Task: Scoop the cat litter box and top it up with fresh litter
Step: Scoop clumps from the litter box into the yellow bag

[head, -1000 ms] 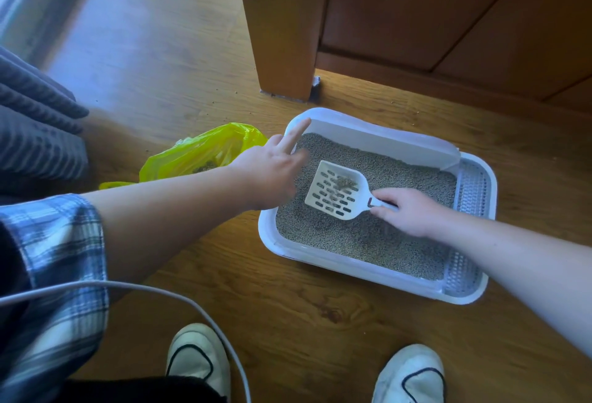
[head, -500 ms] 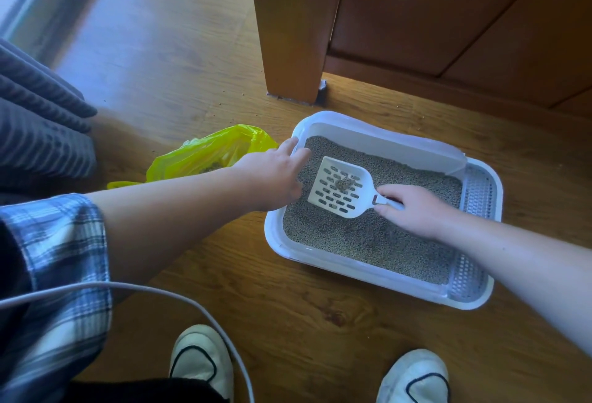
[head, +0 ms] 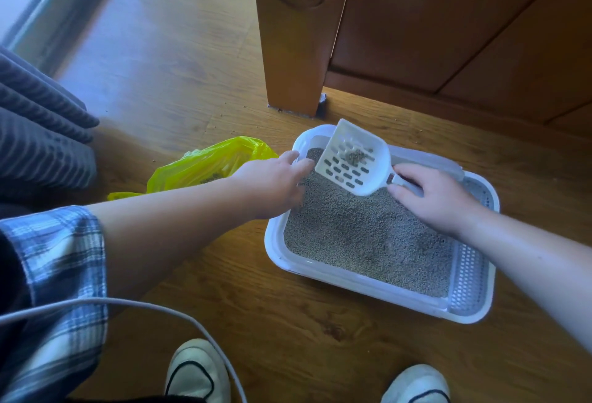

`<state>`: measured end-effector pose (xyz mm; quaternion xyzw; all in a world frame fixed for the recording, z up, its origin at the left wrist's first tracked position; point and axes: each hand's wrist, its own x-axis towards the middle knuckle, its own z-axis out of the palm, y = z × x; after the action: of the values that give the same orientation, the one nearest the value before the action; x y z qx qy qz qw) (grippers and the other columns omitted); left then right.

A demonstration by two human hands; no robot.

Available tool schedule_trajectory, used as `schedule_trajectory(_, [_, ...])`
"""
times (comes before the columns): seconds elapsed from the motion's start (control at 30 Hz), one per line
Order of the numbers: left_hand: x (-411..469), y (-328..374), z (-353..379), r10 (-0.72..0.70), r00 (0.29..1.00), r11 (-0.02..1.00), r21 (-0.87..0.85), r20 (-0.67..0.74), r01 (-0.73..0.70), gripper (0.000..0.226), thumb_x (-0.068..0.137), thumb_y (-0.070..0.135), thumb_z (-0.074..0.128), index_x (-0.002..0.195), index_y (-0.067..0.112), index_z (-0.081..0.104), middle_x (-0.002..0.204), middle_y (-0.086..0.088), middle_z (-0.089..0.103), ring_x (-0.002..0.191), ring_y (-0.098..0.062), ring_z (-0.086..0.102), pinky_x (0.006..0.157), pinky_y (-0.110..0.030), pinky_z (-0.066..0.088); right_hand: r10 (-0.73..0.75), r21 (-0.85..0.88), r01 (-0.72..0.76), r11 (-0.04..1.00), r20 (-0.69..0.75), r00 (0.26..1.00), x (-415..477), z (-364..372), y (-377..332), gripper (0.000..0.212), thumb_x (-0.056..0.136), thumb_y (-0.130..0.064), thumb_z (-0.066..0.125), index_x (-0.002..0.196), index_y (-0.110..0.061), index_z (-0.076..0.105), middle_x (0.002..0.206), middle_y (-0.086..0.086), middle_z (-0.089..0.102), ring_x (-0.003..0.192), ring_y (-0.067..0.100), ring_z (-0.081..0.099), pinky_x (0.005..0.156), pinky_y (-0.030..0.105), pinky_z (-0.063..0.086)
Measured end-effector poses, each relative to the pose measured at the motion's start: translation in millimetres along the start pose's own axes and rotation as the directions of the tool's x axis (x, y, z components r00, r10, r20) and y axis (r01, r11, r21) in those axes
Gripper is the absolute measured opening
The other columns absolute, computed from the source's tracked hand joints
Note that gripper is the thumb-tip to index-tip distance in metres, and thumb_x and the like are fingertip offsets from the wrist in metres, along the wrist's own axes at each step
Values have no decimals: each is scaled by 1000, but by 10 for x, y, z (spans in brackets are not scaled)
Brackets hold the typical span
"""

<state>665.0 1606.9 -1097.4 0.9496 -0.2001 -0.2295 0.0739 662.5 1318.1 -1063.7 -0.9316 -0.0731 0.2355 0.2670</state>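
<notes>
White litter box (head: 352,281) on the wooden floor, filled with grey litter (head: 368,236). Right hand (head: 439,200) grips the handle of the slotted scoop (head: 352,159), held above the far-left corner with a small clump inside. Left hand (head: 272,184) rests, fingers extended, on the left rim. Yellow bag (head: 208,162) lies just beside the box.

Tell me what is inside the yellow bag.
Through the open mouth of the yellow bag a small dark patch of granules shows, probably scooped litter. The rest of the inside is covered by the bag's own crumpled folds, so how much it holds cannot be seen.
</notes>
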Motion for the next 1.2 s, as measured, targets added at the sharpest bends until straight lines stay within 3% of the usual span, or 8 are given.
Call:
schedule_trajectory(0.17, [-181,-284,-120,-35,991,999,-14,-125,34,46,97,24,38,139,41,34,132,9,50,98,-25,62,56,-32,44,-105,-42,103,994,-65,992,281,-41,-362,9,95,-40,59,102,-36,61,93,-18,67,91,16,60,77,35,45])
schedule_trajectory(0.37, [-696,-855,28,-235,972,968,92,2,234,36,92,22,40,128,27,48,122,1,56,113,-26,55,76,-37,47,-175,-230,181,956,46,984,655,247,-943,24,92,-50,56,110,-35,57,95,-4,69,92,27,61,79,40,52])
schedule_trajectory(0.47, [-1013,-1117,109,-339,935,937,134,106,324,37,91,26,44,127,25,48,123,-1,54,118,-27,52,86,-40,48,-264,-376,275,885,82,961,807,491,-1237,20,93,-45,54,105,-28,56,91,-2,67,92,28,62,74,40,52])
schedule_trajectory(0.57, [-1307,-1278,180,-396,910,915,129,123,381,34,88,25,46,122,23,49,122,-3,55,117,-28,53,85,-41,46,-311,-476,331,815,122,942,930,722,-1474,7,92,-29,46,98,-26,48,79,-3,57,86,32,63,65,40,52])
schedule_trajectory(0.63, [-1477,-1350,229,-410,904,910,118,120,397,31,88,26,46,118,23,50,120,-2,56,114,-28,53,83,-40,45,-335,-491,361,793,144,931,980,849,-1633,13,90,-18,42,98,-27,46,83,-3,55,86,32,63,63,39,51])
schedule_trajectory(0.77, [-1701,-1442,254,-418,903,908,89,100,410,32,88,31,47,120,24,49,122,-1,55,116,-28,53,84,-41,46,-441,-634,459,623,200,875,1061,1082,-1881,38,88,-11,48,120,-31,49,91,-1,54,92,29,63,67,35,41])
schedule_trajectory(0.93, [-1792,-1442,220,-415,907,908,99,71,408,33,89,30,48,122,23,48,123,-3,55,116,-28,52,83,-40,44,-479,-791,447,418,226,848,1048,1231,-2038,63,92,-13,44,151,-29,31,109,0,56,99,26,58,70,35,30])
schedule_trajectory(1.2, [-1669,-1321,202,-351,934,935,85,70,345,34,88,28,47,122,23,49,120,-2,57,113,-27,55,86,-41,48,-529,-774,447,449,173,831,1019,1180,-1888,63,85,-9,44,145,-29,49,100,4,59,87,30,56,65,36,25])
